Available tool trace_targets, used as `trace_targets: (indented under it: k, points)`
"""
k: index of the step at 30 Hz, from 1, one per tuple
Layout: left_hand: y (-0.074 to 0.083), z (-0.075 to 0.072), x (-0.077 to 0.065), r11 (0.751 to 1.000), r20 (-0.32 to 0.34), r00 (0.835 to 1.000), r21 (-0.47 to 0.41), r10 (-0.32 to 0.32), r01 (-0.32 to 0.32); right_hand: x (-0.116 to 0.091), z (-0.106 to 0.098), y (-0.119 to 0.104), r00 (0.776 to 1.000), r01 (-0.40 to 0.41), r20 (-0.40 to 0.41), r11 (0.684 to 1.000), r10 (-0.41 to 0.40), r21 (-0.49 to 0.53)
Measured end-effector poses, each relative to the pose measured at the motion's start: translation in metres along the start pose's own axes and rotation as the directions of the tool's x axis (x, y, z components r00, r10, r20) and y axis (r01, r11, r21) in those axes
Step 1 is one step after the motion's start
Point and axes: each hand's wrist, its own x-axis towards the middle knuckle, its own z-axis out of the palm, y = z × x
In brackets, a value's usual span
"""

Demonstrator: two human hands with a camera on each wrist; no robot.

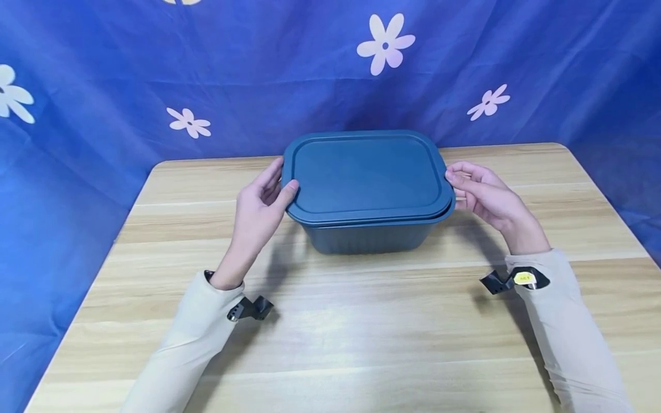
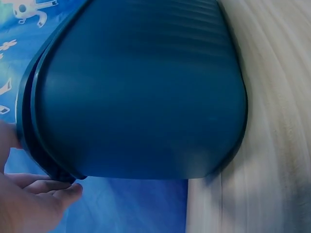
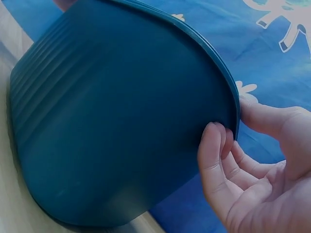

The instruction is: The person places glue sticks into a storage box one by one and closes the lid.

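A dark blue plastic storage box [image 1: 369, 240] stands on the table, its matching flat lid [image 1: 368, 175] lying over the top. At the lid's left end my left hand [image 1: 258, 215] pinches the edge, thumb on the upper face and fingers along the side. A narrow gap shows there between lid and box rim in the left wrist view. My right hand [image 1: 493, 201] grips the opposite end, with the thumb at the lid's edge and curled fingers [image 3: 211, 150] under the rim, against the box wall. The inside of the box is hidden by the lid.
The light wood table [image 1: 330, 327] has its far edge just behind the box. A blue cloth [image 1: 289, 69] with white flowers hangs behind and around it. Black wrist mounts [image 1: 251, 308] stick out from both sleeves.
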Motion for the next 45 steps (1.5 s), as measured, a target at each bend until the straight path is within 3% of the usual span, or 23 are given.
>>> trace_targets:
  k: [5, 11, 19, 24, 28, 32, 35, 37, 40, 43, 45]
  points:
    - [-0.005, 0.003, -0.002, 0.999, 0.000, 0.999, 0.040, 0.033, -0.033, -0.001, -0.001, 0.000, 0.998, 0.058, 0.019, 0.994, -0.056, -0.098]
    - [-0.009, 0.009, -0.002, 0.990, -0.026, 0.993, 0.084, 0.112, -0.109, -0.001, -0.003, -0.001, 1.000, 0.027, -0.003, 0.961, -0.029, -0.276]
    - [-0.012, 0.016, -0.005, 0.973, -0.083, 0.984, 0.181, 0.160, -0.143, -0.001, -0.008, 0.002, 0.992, 0.106, 0.094, 0.973, -0.088, -0.207]
    - [-0.008, 0.018, -0.007, 0.970, -0.086, 0.979, 0.180, 0.184, -0.166, -0.005, -0.012, -0.002, 0.990, 0.131, 0.091, 0.942, -0.108, -0.308]
    - [-0.007, 0.017, -0.008, 0.967, -0.073, 0.979, 0.187, 0.190, -0.174, -0.006, -0.009, -0.007, 0.995, 0.094, 0.062, 0.923, -0.076, -0.373]
    - [-0.004, 0.013, -0.005, 0.955, -0.021, 0.983, 0.243, 0.181, -0.171, -0.005, 0.002, -0.011, 0.999, 0.004, -0.033, 0.907, -0.020, -0.420]
    - [0.001, 0.009, -0.002, 0.925, 0.042, 0.983, 0.334, 0.178, -0.181, -0.006, 0.014, -0.014, 0.993, -0.056, -0.121, 0.825, -0.016, -0.562]
    - [0.007, 0.006, -0.001, 0.891, 0.095, 0.980, 0.407, 0.176, -0.200, -0.007, 0.023, -0.017, 0.988, -0.052, -0.141, 0.728, -0.061, -0.684]
    - [0.018, 0.003, 0.004, 0.835, 0.199, 0.965, 0.492, 0.170, -0.248, -0.008, 0.036, -0.018, 0.983, -0.007, -0.100, 0.513, -0.154, -0.858]
    - [0.030, 0.004, 0.009, 0.768, 0.319, 0.939, 0.568, 0.129, -0.298, -0.009, 0.048, -0.018, 0.982, 0.022, -0.034, 0.289, -0.188, -0.957]
    - [0.037, 0.006, 0.011, 0.719, 0.385, 0.920, 0.619, 0.073, -0.316, -0.011, 0.053, -0.017, 0.987, 0.011, -0.018, 0.181, -0.160, -0.983]
